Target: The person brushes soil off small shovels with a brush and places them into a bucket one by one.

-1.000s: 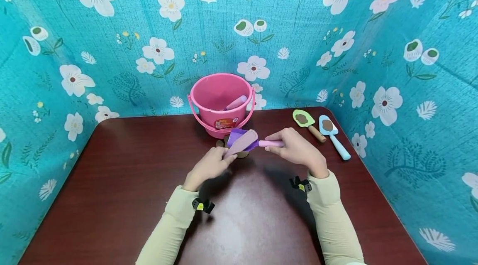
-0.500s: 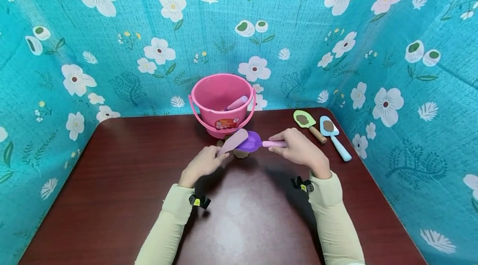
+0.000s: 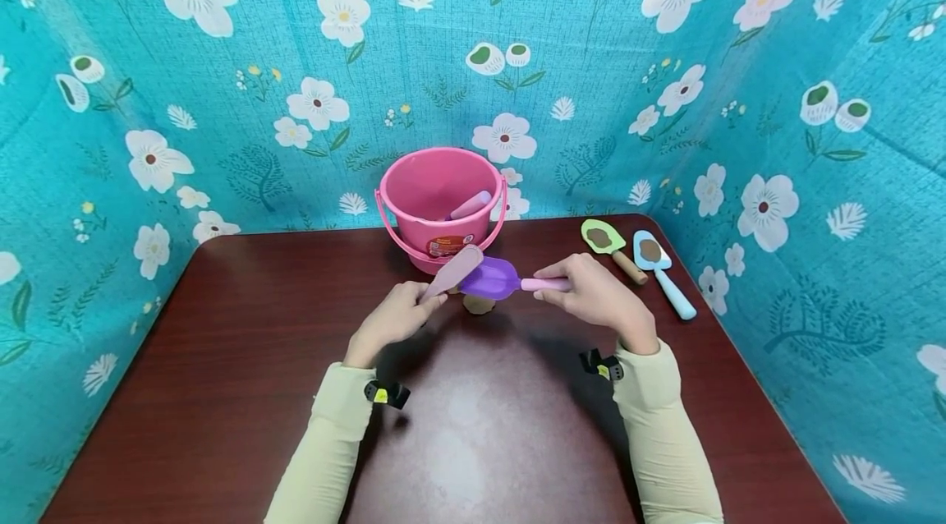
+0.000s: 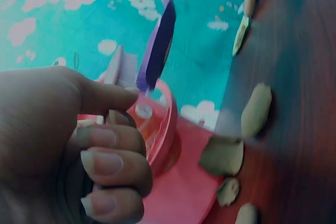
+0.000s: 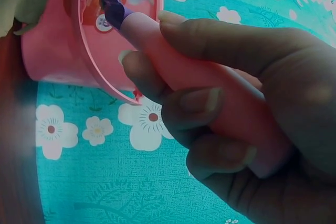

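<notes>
In the head view, my left hand (image 3: pixel 392 314) grips a pale pink brush (image 3: pixel 454 271), its flat back up. Bristles (image 4: pixel 126 72) show in the left wrist view. Curled round the pink handle of a small purple shovel (image 3: pixel 493 278) is my right hand (image 3: pixel 591 292). The brush head overlaps the left end of the shovel blade, in front of a pink bucket (image 3: pixel 427 187). Whether they touch I cannot tell. Brownish curled pieces (image 3: pixel 478 305) lie on the table beneath the blade; several show in the left wrist view, like this piece (image 4: pixel 222 156) near the bucket.
Inside the bucket leans another pale pink handle (image 3: pixel 470 204). To the right lie a green trowel (image 3: pixel 615 233) with a wooden handle and a light blue trowel (image 3: pixel 673 294), both with brown patches on their blades. Blue flowered cloth (image 3: pixel 436 39) stands behind the dark table (image 3: pixel 259 327).
My left hand has moved left and a little away from me, drawing the brush from over the shovel blade toward its left end. The shovel has shifted slightly right, uncovering more of its blade.
</notes>
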`<state>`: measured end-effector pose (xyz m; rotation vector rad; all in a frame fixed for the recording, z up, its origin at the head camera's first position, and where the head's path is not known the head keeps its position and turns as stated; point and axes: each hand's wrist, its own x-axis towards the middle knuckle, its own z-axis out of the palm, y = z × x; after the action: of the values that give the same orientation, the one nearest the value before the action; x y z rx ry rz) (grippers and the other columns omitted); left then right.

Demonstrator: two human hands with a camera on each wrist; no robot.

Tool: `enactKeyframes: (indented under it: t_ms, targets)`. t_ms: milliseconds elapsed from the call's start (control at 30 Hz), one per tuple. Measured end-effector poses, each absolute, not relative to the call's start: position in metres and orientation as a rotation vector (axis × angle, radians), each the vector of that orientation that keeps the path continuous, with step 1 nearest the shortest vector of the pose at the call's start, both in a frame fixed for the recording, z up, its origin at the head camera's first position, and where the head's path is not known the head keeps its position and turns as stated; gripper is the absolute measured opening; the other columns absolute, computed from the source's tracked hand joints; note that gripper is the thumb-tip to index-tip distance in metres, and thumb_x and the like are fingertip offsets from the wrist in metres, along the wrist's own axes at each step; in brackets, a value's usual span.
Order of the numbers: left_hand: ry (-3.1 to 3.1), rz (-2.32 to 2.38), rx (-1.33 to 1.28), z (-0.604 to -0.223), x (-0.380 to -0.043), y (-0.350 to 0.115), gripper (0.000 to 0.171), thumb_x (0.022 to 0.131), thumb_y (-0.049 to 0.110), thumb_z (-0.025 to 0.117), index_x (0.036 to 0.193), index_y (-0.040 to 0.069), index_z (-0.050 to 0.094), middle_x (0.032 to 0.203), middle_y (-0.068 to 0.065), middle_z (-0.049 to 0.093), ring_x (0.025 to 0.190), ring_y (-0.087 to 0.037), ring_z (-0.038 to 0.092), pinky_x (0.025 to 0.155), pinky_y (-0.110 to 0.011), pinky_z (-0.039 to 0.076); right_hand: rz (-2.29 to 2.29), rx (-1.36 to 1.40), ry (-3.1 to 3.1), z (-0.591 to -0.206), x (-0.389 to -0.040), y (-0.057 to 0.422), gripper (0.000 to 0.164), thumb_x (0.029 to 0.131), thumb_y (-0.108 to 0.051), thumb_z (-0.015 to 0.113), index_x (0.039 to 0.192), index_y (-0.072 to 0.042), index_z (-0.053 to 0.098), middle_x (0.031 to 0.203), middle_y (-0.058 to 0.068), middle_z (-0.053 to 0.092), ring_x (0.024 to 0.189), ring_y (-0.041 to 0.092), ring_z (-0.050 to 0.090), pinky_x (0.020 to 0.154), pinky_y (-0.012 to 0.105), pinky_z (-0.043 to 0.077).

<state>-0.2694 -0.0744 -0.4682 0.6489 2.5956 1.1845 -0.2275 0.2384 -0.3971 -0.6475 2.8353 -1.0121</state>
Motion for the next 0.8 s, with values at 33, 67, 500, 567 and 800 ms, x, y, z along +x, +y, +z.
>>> enactKeyframes:
  t_ms: [33, 67, 500, 567, 800]
  targets:
    - [2.587, 1.197, 0.682, -0.468, -0.268, -0.071, 0.027, 0.093, 0.032, 0.056, 0.077, 0.011, 0.059, 0.055, -0.001, 0.045, 0.046, -0.011, 0.039, 0.041, -0.026, 0.032, -1.016, -0.654, 2.829, -0.397, -0.228, 0.238, 0.036, 0.082, -0.038, 0.069, 0.109, -0.015, 0.07, 0.081, -0.011, 0.069, 0.063, 0.009, 0.062, 0.061, 0.029, 0.051]
    - [2.574, 1.208, 0.717, -0.468, -0.267, -0.068, 0.027, 0.093, 0.032, 0.056, 0.078, 0.01, 0.059, 0.055, 0.0, 0.045, 0.047, -0.01, 0.04, 0.042, -0.025, 0.033, -1.015, -0.659, 2.825, -0.398, -0.228, 0.237, 0.035, 0.082, -0.038, 0.069, 0.108, -0.015, 0.07, 0.08, -0.012, 0.068, 0.062, 0.01, 0.061, 0.06, 0.029, 0.051]
    - [2.584, 1.056, 0.932, -0.47, -0.25, -0.04, 0.025, 0.092, 0.037, 0.056, 0.078, 0.016, 0.058, 0.057, 0.004, 0.048, 0.048, -0.007, 0.043, 0.042, -0.024, 0.036, -0.961, -0.727, 2.865, -0.398, -0.226, 0.232, 0.028, 0.08, -0.036, 0.072, 0.102, -0.019, 0.072, 0.071, -0.016, 0.066, 0.054, 0.006, 0.055, 0.051, 0.027, 0.046]
    - [2.609, 1.057, 0.924, -0.469, -0.252, -0.041, 0.025, 0.092, 0.036, 0.056, 0.077, 0.015, 0.058, 0.056, 0.003, 0.047, 0.049, -0.008, 0.043, 0.043, -0.024, 0.036, -0.959, -0.714, 2.877, -0.397, -0.226, 0.232, 0.03, 0.08, -0.037, 0.071, 0.103, -0.019, 0.072, 0.073, -0.016, 0.066, 0.054, 0.008, 0.056, 0.051, 0.027, 0.047]
    - [2.712, 1.004, 0.812, -0.472, -0.263, -0.056, 0.025, 0.091, 0.034, 0.058, 0.077, 0.014, 0.059, 0.057, 0.002, 0.049, 0.049, -0.009, 0.045, 0.045, -0.025, 0.038, -0.946, -0.688, 2.873, -0.393, -0.225, 0.234, 0.035, 0.081, -0.04, 0.069, 0.108, -0.018, 0.07, 0.074, -0.014, 0.067, 0.054, 0.01, 0.056, 0.053, 0.028, 0.049]
